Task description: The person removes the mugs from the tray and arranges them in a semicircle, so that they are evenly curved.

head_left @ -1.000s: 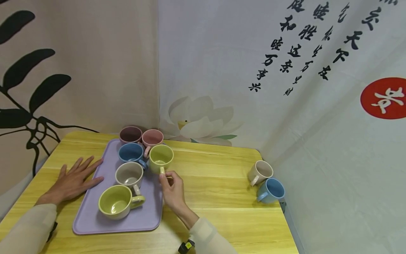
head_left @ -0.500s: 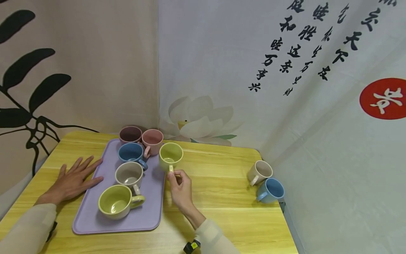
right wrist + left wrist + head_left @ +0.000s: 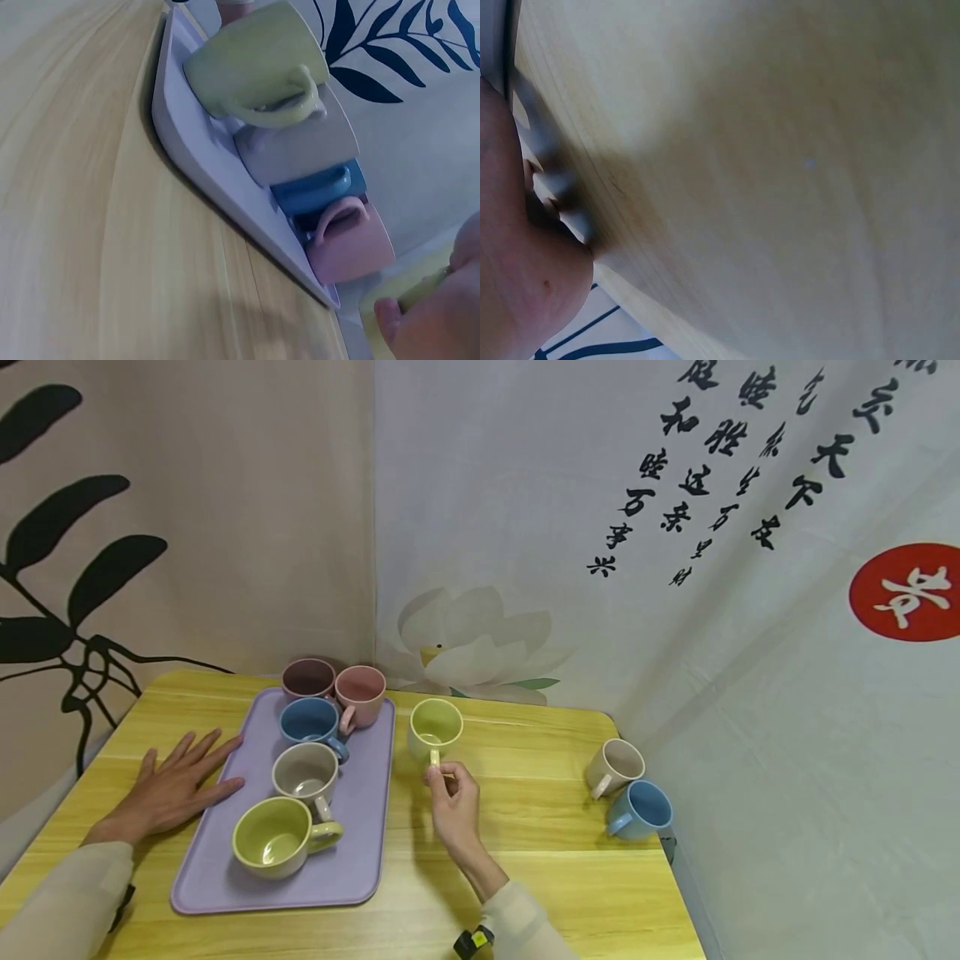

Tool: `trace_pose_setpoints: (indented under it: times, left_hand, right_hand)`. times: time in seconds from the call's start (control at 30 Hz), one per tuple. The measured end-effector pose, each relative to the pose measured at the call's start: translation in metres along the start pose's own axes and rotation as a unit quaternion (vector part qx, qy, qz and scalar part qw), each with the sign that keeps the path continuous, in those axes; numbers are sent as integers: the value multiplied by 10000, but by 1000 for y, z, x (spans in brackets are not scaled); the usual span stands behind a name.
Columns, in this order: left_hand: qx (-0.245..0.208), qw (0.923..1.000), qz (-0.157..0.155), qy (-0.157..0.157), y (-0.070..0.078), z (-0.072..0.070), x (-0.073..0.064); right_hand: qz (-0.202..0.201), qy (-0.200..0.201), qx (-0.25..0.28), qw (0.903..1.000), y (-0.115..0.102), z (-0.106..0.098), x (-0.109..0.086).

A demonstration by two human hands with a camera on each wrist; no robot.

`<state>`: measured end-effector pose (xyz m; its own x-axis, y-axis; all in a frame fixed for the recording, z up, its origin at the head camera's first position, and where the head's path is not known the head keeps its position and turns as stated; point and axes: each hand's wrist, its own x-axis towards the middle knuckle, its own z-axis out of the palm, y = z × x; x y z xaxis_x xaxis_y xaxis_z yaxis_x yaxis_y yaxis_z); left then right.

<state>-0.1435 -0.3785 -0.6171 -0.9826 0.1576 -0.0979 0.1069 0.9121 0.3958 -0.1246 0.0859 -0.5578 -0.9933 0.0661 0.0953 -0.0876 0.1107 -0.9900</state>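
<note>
My right hand (image 3: 456,806) pinches the handle of a small yellow-green mug (image 3: 437,727), upright, to the right of the purple tray (image 3: 352,860). In the right wrist view the held mug (image 3: 386,300) is partly cut off behind my fingers. My left hand (image 3: 176,785) lies with fingers spread, fingertips at the tray's left rim. On the tray stand a larger yellow-green mug (image 3: 272,839), a grey-white mug (image 3: 306,772), a dark blue mug (image 3: 310,722), a pink mug (image 3: 362,693) and a dark mauve mug (image 3: 308,678).
A beige mug (image 3: 615,766) and a light blue mug (image 3: 641,810) stand side by side near the right edge of the wooden table (image 3: 525,877). Behind the table hangs a printed cloth (image 3: 480,510) with a lotus and black characters.
My right hand has carried the small yellow-green mug rightward from over the tray's right side to beyond its rim. My left hand and the other mugs have stayed in place.
</note>
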Motion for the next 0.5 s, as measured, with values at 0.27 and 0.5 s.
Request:
trace_pose_setpoints:
  times: [0.27,0.5]
  left_hand:
    - [11,10000,15,54,0,1,0]
    - [-15,10000,1,9,0,0,-1]
  right_hand:
    - [53,297,-84,9995,8,-22,5]
    - [130,499,-204,9985,12,-40,9]
